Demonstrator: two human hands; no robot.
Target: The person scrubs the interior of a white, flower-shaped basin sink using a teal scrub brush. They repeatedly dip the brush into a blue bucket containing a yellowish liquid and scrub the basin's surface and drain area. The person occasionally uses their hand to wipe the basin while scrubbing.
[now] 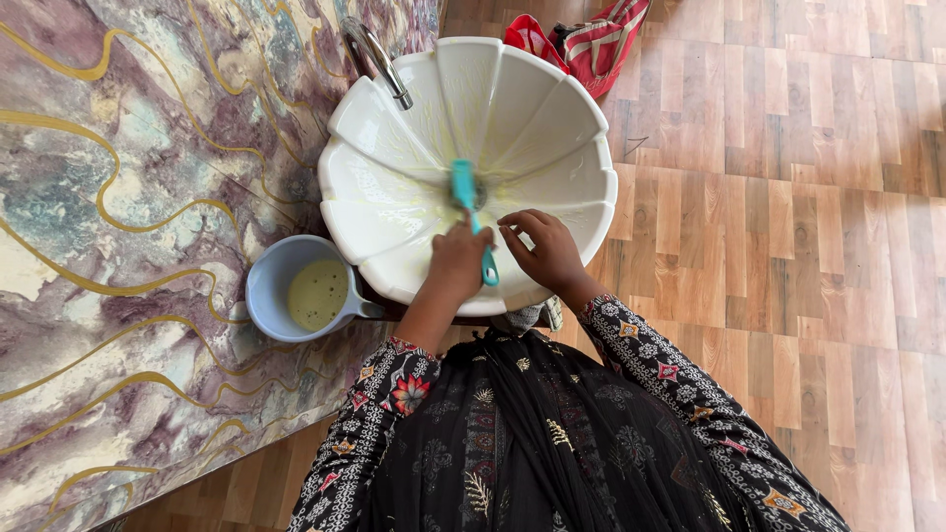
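My left hand (455, 261) is shut on the handle of a teal brush (463, 185), whose head lies in the bottom of the white petal-shaped basin (394, 128), right by the drain. Yellowish streaks smear the inside of the bowl. Next to it, my right hand (544, 251) rests on the basin's near rim with its fingers spread, holding nothing. Both arms wear black patterned sleeves.
A chrome tap (374, 57) arches over the basin's far left edge. A light blue mug (296, 292) with yellowish liquid sits below the basin against the purple marbled wall (128, 197). A red striped bag (591, 39) lies on the wooden floor (788, 197) beyond.
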